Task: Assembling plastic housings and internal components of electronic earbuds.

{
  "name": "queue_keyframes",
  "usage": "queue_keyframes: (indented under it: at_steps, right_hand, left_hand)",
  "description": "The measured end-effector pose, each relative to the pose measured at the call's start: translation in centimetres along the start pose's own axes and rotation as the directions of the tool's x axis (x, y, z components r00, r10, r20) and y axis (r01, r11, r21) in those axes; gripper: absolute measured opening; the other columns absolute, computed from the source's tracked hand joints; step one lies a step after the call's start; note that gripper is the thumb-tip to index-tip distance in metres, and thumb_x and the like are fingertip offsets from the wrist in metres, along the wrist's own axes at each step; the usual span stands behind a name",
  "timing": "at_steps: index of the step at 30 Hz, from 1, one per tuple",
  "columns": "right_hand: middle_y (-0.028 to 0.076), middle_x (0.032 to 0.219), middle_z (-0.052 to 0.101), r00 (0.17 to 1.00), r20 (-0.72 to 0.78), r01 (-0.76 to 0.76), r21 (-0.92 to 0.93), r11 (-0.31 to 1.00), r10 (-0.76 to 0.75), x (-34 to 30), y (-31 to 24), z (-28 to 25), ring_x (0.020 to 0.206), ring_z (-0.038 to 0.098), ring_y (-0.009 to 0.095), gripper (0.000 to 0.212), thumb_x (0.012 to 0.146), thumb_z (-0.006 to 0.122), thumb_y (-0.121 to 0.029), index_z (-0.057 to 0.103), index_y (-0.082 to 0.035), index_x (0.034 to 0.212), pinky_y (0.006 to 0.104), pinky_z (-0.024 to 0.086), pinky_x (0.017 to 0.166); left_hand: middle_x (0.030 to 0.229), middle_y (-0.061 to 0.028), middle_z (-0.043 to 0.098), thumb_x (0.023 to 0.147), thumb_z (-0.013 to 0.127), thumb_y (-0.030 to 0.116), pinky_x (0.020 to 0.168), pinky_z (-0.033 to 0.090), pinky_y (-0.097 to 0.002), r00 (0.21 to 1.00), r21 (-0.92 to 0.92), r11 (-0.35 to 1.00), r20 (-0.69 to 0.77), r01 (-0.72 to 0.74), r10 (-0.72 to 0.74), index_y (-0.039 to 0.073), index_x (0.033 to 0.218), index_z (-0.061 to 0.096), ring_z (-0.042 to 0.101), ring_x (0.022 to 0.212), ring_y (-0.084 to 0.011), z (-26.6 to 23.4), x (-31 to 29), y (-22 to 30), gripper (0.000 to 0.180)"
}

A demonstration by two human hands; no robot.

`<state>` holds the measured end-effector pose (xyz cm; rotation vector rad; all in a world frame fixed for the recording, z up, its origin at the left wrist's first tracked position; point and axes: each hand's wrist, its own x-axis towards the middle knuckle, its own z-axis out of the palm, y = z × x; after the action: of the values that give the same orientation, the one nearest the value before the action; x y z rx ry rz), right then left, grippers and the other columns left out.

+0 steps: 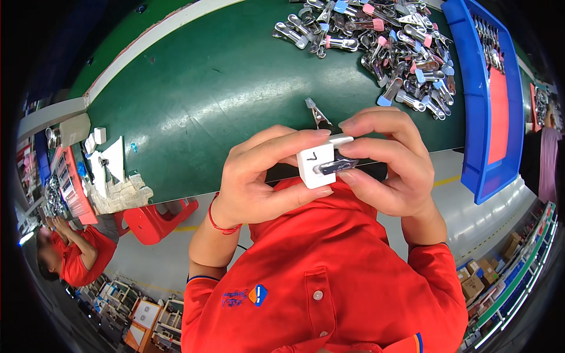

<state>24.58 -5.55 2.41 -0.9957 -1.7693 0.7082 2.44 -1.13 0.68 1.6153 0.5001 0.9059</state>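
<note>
In front of my chest, over the table's near edge, my left hand grips a small white block between thumb and fingers. The block has a dark pen mark on its face. My right hand pinches a small dark, flat piece with pale marks, whose left end meets a slot in the block; I cannot tell how deep it sits. Some fingers of the right hand also touch the block's right side. Just beyond my fingertips a single metal clip lies on the green table.
A large heap of metal clips with pink, blue and clear tips covers the far right. Beside it stands a blue tray with clips and a red sheet. Torn cardboard lies at left. A person sits near a red stool.
</note>
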Motion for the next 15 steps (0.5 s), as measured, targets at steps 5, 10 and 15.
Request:
queue_keyframes:
  at_steps: [5,10,15]
  right_hand:
    - [0.019,0.11,0.059,0.997,0.029,0.074,-0.014,0.997,-0.074,-0.13,0.55,-0.07,0.095,0.062,0.03,0.034,0.072,0.075,-0.005,0.066,0.003,0.104,0.0379,0.05,0.079]
    - [0.019,0.111,0.059,1.0,-0.003,-0.017,0.035,0.999,0.017,-0.26,0.0,0.05,0.096,0.062,0.03,0.036,0.071,0.075,-0.005,0.066,0.003,0.105,0.0381,0.05,0.08]
    - [0.019,0.111,0.059,0.999,-0.005,-0.031,0.04,0.999,0.031,-0.2,0.01,-0.16,0.096,0.062,0.028,0.038,0.07,0.076,-0.004,0.066,0.002,0.106,0.0359,0.052,0.08]
  left_hand:
    - [0.106,-0.0132,0.066,0.072,0.083,-0.001,0.078,0.058,-0.0276,1.0,-0.016,1.0,-0.007,0.012,-0.012,-0.004,0.125,0.061,0.069,0.092,-0.0177,-0.01,-0.07,-0.01,0.057]
    - [0.107,-0.0137,0.066,0.072,0.083,-0.001,0.078,0.058,-0.0278,1.0,-0.023,1.0,-0.002,0.012,-0.012,-0.004,0.125,0.061,0.07,0.092,-0.0183,-0.03,-0.05,-0.06,0.057]
    - [0.108,-0.014,0.066,0.072,0.083,-0.001,0.078,0.059,-0.028,1.0,-0.025,1.0,-0.002,0.006,-0.006,-0.004,0.125,0.061,0.07,0.093,-0.0186,-0.04,-0.03,-0.13,0.057]
